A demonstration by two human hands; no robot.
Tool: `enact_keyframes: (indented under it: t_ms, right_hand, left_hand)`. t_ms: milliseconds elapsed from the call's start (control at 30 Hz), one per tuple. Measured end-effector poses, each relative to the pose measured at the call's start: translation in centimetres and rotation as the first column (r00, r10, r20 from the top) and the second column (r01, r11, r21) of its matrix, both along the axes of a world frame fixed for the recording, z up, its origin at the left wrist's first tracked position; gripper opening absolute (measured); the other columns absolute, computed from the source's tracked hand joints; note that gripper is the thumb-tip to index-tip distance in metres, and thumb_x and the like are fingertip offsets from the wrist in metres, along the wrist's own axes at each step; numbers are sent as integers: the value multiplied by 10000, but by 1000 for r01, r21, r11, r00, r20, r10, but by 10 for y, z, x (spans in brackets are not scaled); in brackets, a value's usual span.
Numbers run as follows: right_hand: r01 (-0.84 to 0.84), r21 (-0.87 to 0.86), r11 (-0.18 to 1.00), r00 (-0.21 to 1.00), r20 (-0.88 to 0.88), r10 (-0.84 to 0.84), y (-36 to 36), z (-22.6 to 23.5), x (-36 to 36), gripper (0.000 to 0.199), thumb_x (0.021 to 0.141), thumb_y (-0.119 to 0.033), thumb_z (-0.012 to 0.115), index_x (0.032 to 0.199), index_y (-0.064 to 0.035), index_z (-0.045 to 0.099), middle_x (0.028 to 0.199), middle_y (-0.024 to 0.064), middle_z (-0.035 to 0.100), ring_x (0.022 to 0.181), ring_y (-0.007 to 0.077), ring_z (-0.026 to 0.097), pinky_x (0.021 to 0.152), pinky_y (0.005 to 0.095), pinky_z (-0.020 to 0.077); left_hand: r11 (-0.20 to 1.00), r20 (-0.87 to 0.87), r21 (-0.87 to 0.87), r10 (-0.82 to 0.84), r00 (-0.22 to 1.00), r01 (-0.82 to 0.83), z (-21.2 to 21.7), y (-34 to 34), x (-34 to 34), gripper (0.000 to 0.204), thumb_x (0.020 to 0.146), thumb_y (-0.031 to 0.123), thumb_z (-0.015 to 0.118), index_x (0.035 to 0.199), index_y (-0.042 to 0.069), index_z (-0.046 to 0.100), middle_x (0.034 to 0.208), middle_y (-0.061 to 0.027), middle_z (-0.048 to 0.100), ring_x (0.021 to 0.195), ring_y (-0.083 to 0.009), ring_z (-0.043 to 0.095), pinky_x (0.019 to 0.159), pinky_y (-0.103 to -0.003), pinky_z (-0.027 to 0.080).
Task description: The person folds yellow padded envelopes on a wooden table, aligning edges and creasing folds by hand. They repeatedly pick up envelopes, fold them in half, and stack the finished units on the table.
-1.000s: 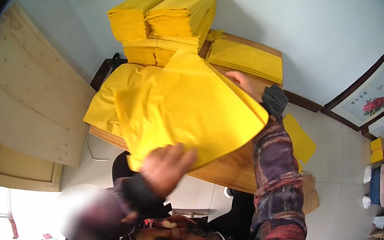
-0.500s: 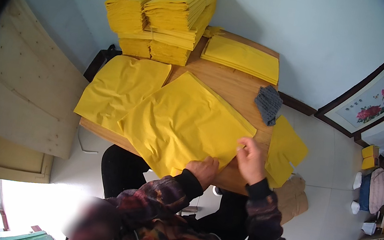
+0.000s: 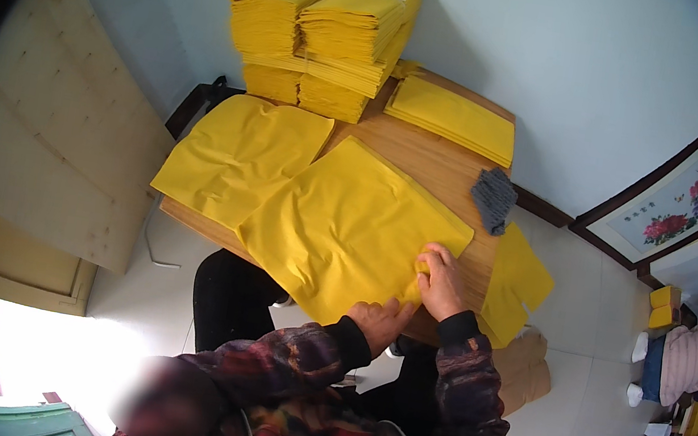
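A large yellow sheet (image 3: 349, 218) lies slightly wrinkled on the wooden table, its near corner hanging toward my lap. My left hand (image 3: 381, 322) is closed at its near right edge, with the fingertips bent over the material. Just above and to the right, my right hand (image 3: 442, 284) touches the same edge, fingers bent and thumb close to them. What lies under the fingertips is hidden. To the left another creased yellow sheet (image 3: 242, 148) is partly overlapped by the large one.
Tied stacks of yellow sheets (image 3: 350, 29) rise at the table's back left. A flat yellow pile (image 3: 454, 118) lies at the back right, near a grey cloth (image 3: 493, 201). Beyond the right edge are yellow pieces (image 3: 520, 280) and a brown bag (image 3: 524, 375). Another person (image 3: 688, 363) bends over at far right.
My right hand has come down and left onto the sheet's edge from just off it. The left hand has moved slightly right along the near edge. The view has shifted a little.
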State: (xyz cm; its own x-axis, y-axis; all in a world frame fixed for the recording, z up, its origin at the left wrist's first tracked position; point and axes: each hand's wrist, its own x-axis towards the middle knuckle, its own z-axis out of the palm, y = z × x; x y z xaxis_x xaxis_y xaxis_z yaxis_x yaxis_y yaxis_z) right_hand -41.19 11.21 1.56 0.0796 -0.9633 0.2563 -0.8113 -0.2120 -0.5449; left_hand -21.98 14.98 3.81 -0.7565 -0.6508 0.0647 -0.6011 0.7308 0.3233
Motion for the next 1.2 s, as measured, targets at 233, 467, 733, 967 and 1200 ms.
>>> enact_keyframes:
  t_ms: [233, 467, 733, 967, 1200]
  right_hand:
    - [-19, 41, 999, 999, -27, 20, 0, 5, -3, 272, 757, 21, 645, 1015, -28, 571, 1260, 166, 518, 1159, 374, 516, 957, 423, 442]
    - [-21, 84, 996, 999, -23, 23, -5, 7, -8, 264, 778, 7, 639, 1029, -39, 571, 1269, 157, 521, 1170, 377, 513, 959, 430, 450]
    - [0, 67, 998, 978, -207, 14, -2, 13, -5, 292, 788, -60, 660, 1069, -53, 581, 1245, 130, 535, 1163, 353, 517, 953, 428, 455]
    - [99, 83, 992, 917, -395, -59, 15, 27, -1, 263, 784, -128, 683, 1030, -73, 612, 1147, 101, 561, 1053, 337, 532, 862, 437, 475]
    - [229, 172, 958, 890, -435, -135, 68, 31, 33, 305, 778, -160, 696, 1040, -41, 597, 1062, 143, 537, 1004, 357, 528, 817, 457, 475]
  left_hand:
    - [989, 160, -102, -86, 983, 103, -18, 5, 20, 380, 868, 249, 548, 1228, 126, 554, 1038, -44, 559, 1060, -220, 532, 858, -391, 418]
    - [953, 110, -243, -159, 981, 181, -37, 15, 44, 545, 862, 207, 507, 1406, 223, 472, 1373, -65, 481, 1304, -250, 424, 1082, -491, 302]
    - [959, 98, -239, -133, 986, 153, -45, 9, 48, 540, 861, 196, 507, 1399, 221, 471, 1403, -57, 461, 1306, -243, 424, 1050, -485, 328]
    - [943, 31, -259, -207, 978, 208, -36, -9, 69, 410, 801, 163, 566, 1208, 173, 615, 1314, -59, 552, 1262, -251, 485, 1020, -500, 363]
    - [948, -81, -319, -23, 996, -4, -26, -88, 126, 344, 703, 181, 679, 1044, 221, 698, 1302, -52, 568, 1257, -305, 470, 1045, -544, 331]
